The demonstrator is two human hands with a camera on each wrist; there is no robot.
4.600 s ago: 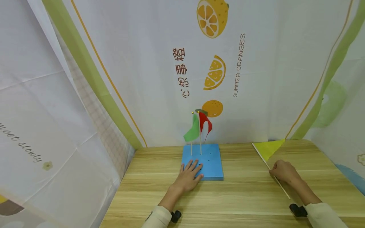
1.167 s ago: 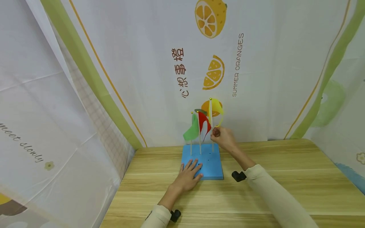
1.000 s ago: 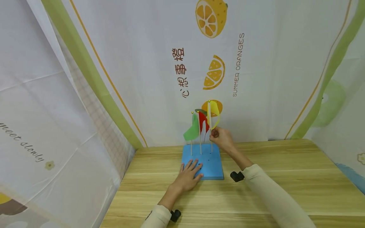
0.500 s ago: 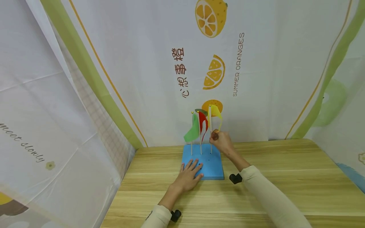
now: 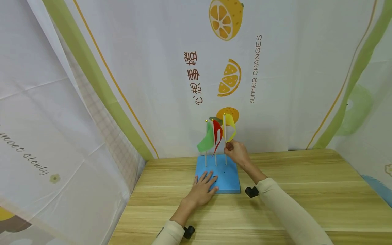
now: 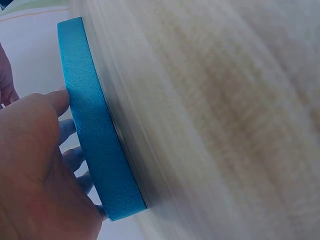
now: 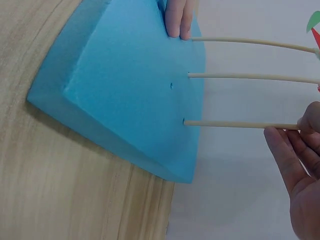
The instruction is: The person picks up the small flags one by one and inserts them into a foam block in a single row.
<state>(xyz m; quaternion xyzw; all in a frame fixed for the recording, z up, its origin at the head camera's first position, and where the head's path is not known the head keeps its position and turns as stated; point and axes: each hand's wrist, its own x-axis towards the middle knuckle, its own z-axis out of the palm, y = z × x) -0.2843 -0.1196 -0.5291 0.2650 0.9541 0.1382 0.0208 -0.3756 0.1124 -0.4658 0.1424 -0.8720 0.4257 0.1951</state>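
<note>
My right hand (image 5: 239, 152) pinches the wooden stick of a yellow flag (image 5: 229, 120) between thumb and fingers. In the right wrist view the lower end of that stick (image 7: 225, 123) stands in a hole of the blue foam block (image 7: 125, 85); how deep it goes is hidden. Spread flat, my left hand (image 5: 200, 192) rests on the block's front left part, its thumb at the near edge in the left wrist view. A green flag (image 5: 207, 137) and a red flag (image 5: 217, 129) stand upright in the block, left of the yellow one.
The block lies near the back edge of a wooden table (image 5: 306, 204). Behind it hangs a white curtain (image 5: 162, 68) printed with oranges. Another hole shows in the block in front of the yellow flag's stick. A black wrist camera (image 5: 252, 192) sits below the right sleeve.
The yellow flag has gone from lying on the table at right to upright over the block, then down into a hole in my right hand. My left hand has stayed on the block.
</note>
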